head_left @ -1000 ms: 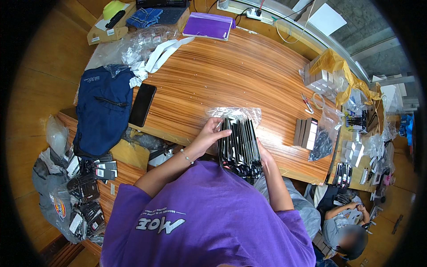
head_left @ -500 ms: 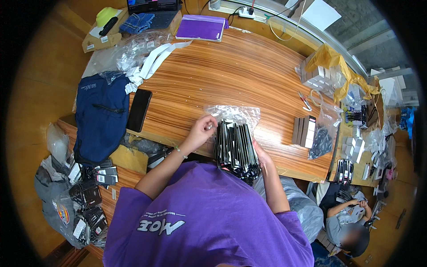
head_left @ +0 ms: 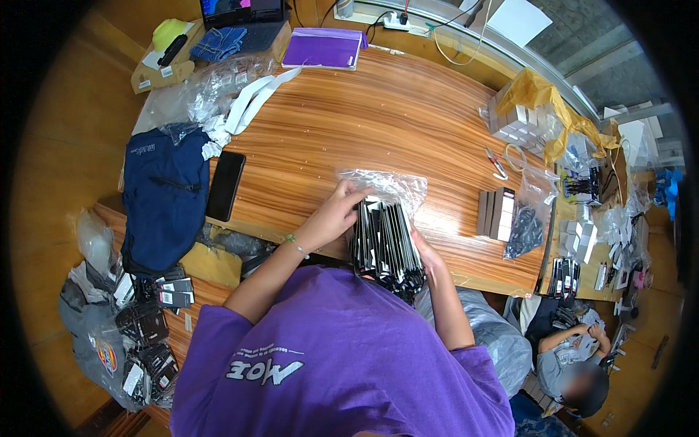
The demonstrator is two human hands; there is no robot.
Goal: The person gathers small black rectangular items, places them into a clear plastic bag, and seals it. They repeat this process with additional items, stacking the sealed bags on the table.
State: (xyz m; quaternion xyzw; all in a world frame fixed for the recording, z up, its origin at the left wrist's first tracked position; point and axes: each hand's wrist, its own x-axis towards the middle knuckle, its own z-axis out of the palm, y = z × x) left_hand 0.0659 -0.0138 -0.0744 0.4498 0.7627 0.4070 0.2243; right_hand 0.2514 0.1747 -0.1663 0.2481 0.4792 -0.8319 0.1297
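Observation:
A tight row of thin black cards or flat packets [head_left: 384, 237] with pale edges stands on edge in front of me, at the table's near edge. Around it is a clear plastic bag [head_left: 393, 183], its open end spread flat on the wood beyond the row. My left hand [head_left: 338, 215] is at the row's far left corner, fingers bent over the bag's edge; their tips are partly hidden. Along the right side my right hand [head_left: 431, 256] grips the bagged row, its thumb up and the other fingers hidden underneath.
A phone [head_left: 226, 186] and a navy bag [head_left: 166, 197] lie left. To the right are brown boxes [head_left: 496, 213], a clear bag of black items [head_left: 526, 229] and small pliers or cutters [head_left: 496, 164]. A co-worker [head_left: 575, 364] sits at lower right.
My left hand has moved slightly up and right, from a curled pinch beside the row to the bag's edge at its corner. My right hand stays on the right side.

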